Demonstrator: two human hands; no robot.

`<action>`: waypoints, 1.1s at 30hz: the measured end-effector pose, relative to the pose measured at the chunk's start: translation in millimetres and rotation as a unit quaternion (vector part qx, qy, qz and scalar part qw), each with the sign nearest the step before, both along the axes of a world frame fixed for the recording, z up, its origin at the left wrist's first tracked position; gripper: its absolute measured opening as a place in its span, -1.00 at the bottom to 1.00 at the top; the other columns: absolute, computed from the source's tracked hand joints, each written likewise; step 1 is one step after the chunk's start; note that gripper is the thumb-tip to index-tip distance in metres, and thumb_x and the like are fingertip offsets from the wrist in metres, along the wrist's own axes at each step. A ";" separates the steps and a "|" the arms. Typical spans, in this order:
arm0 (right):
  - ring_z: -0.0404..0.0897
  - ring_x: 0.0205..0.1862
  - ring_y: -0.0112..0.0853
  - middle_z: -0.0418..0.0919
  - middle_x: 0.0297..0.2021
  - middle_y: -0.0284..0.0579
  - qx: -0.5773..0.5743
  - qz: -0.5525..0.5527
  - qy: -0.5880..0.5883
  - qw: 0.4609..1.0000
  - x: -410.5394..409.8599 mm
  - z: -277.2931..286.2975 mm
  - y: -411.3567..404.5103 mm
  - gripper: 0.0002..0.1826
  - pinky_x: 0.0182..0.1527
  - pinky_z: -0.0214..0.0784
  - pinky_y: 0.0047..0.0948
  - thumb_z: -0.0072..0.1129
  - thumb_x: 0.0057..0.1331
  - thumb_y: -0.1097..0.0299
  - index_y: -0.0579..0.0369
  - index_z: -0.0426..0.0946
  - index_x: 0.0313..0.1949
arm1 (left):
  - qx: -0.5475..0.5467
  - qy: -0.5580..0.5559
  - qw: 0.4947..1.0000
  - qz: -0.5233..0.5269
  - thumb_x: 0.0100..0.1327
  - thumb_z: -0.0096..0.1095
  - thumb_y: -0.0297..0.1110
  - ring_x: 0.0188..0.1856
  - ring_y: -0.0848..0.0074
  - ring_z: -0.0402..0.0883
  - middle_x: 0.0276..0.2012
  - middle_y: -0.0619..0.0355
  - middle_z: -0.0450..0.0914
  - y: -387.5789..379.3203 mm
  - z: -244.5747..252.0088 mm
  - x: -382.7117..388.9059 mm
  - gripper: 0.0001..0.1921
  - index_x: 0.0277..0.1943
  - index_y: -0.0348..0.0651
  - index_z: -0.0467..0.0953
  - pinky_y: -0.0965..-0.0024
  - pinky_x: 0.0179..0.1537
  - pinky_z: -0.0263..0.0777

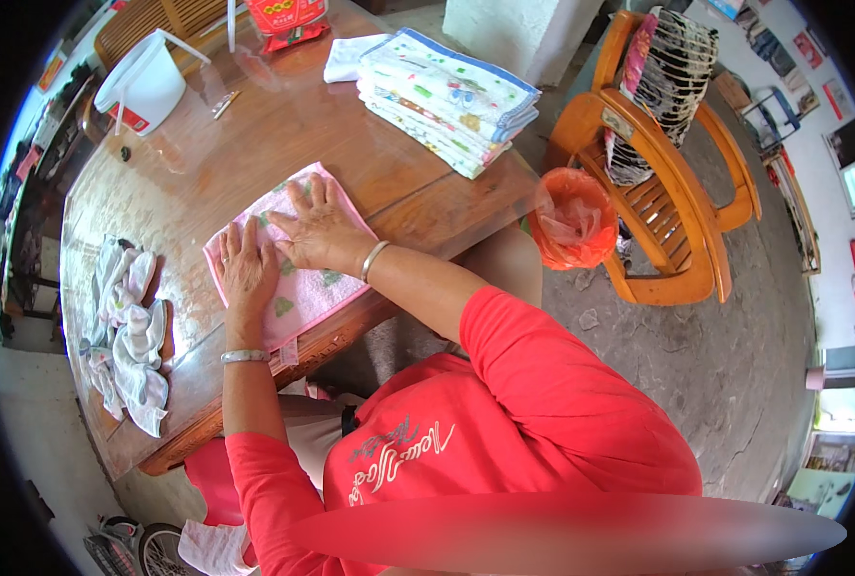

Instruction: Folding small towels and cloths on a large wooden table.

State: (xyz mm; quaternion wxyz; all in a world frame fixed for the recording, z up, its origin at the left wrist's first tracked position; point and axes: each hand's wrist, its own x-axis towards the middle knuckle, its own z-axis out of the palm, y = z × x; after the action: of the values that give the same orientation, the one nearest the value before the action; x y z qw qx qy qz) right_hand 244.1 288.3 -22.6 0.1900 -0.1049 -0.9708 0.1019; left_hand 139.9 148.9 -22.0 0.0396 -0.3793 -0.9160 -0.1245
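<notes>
A pink towel [312,295] with green patches lies spread flat at the near edge of the wooden table [254,144]. My left hand [247,270] rests palm down on its left part, fingers pointing away from me. Beside it, my right hand [323,223] presses on the upper right part with fingers spread. Neither hand grips anything. A small tag hangs from the towel's near edge over the table's side. Toward the far right of the table sits a stack of folded printed towels [449,101], the top one edged in blue.
Crumpled pale cloths [128,324] lie at the table's left. A white plastic bucket [143,86] and a red package [287,18] stand at the far side. Off the right corner are a bin with a red bag [571,216] and a wooden armchair [658,223].
</notes>
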 end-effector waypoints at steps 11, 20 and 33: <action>-0.07 0.38 0.34 0.05 0.39 0.26 -0.065 0.001 -0.105 0.992 -14.0 20.9 -7.0 -0.41 0.36 -0.27 0.28 -0.04 0.33 -0.07 -0.19 0.32 0.31 | 0.033 0.014 0.996 0.080 0.34 -0.09 -0.03 0.46 -0.10 -0.02 0.41 -0.27 0.10 -10.7 5.7 -6.0 -0.43 0.36 -0.03 0.25 -0.14 0.41 -0.18; 0.01 0.43 0.14 0.13 0.40 0.06 -0.014 0.066 -0.030 0.997 -35.1 2.3 -19.6 -0.48 0.37 -0.26 0.30 -0.16 0.41 0.03 -0.29 0.30 0.33 | 0.032 -0.014 0.994 0.102 0.32 -0.09 -0.02 0.48 -0.06 -0.05 0.43 -0.21 0.08 -16.5 1.9 -5.4 -0.40 0.39 -0.01 0.23 -0.20 0.40 -0.25; -0.04 0.44 0.03 0.17 0.37 0.04 -0.001 -0.089 -0.072 0.993 -14.4 5.5 28.6 -0.40 0.34 -0.20 0.32 -0.05 0.35 -0.02 -0.11 0.30 0.33 | 0.084 -0.020 0.992 0.088 0.31 -0.09 -0.01 0.47 -0.10 -0.04 0.42 -0.22 0.09 -18.9 2.6 -2.5 -0.41 0.36 -0.03 0.27 -0.20 0.40 -0.22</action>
State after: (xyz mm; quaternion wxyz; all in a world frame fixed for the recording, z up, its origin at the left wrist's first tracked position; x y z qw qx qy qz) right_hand 229.8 316.9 -17.1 0.1281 -0.1982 -0.9686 0.0778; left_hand 137.4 130.1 -19.4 0.0637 -0.2901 -0.9328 -0.2041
